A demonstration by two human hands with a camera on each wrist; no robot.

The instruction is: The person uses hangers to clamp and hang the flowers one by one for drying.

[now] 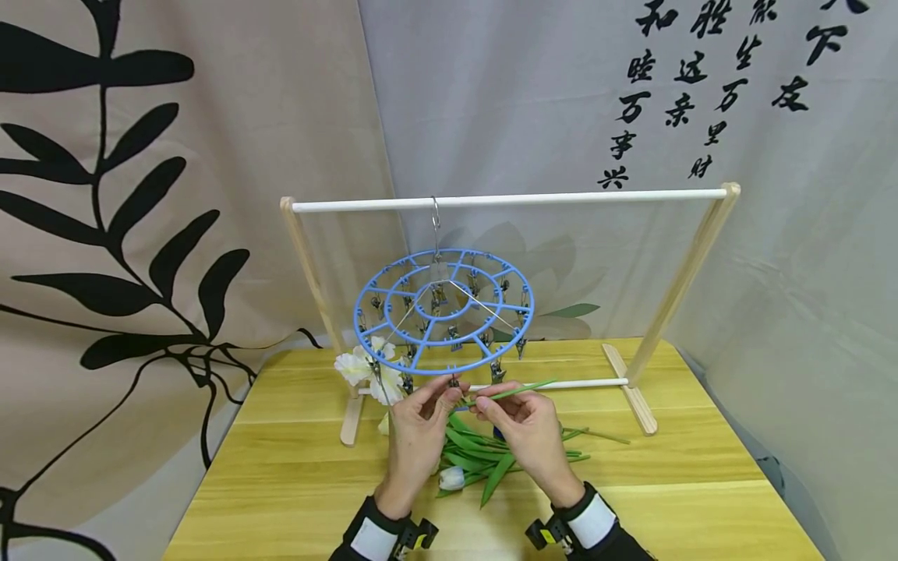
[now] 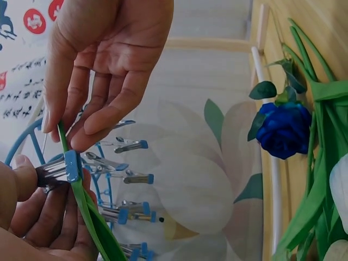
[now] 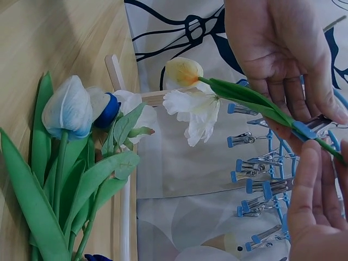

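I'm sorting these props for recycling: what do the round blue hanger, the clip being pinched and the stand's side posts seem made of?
Round blue hanger: probably plastic; one even blue, smooth, as if moulded.
Clip: shiny metal, by its silvery glints; its blue tip perhaps plastic or rubber.
Side posts: likely wood; pale tan, matt.

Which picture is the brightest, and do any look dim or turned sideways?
Head view: brightest, with the wooden table well lit, though the hanging clips look small and dark; left wrist view: dimmer and sideways, the table along the right, but the blue rose shows its petals; right wrist view: also dim and sideways, the table on the left, the yellow tulip easy to see.
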